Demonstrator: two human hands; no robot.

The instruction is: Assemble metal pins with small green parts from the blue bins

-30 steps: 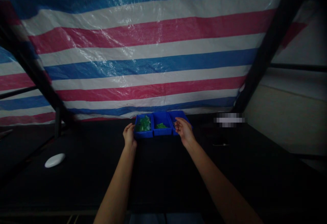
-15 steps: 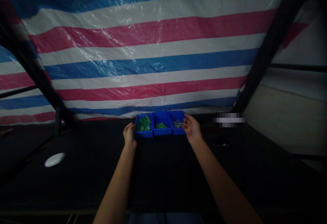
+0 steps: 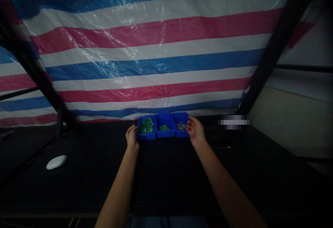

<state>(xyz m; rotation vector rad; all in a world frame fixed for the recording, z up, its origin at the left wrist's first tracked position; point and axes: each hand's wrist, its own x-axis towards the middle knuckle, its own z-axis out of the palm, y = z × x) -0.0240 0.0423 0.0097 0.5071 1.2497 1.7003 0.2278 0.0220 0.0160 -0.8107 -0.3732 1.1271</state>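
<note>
Three blue bins stand side by side in a row on the black table. Green pieces, some looking like clear bags, fill the left blue bin [image 3: 147,137]. A small heap of bright green pieces lies in the middle blue bin [image 3: 165,133]. Thin silvery metal pieces are in the right blue bin [image 3: 182,134]. My left hand [image 3: 131,138] is closed on the outer left side of the left bin, fingers bent at its edge. On the opposite end, my right hand [image 3: 196,131] grips the outer side of the right bin with bent fingers, covering part of it.
A white computer mouse [image 3: 56,162] lies on the black table [image 3: 161,179] at the left. A dark flat object [image 3: 223,143] and a blurred-out pale patch are to the right. Behind the bins hangs a striped plastic sheet [image 3: 156,61] between black frame posts.
</note>
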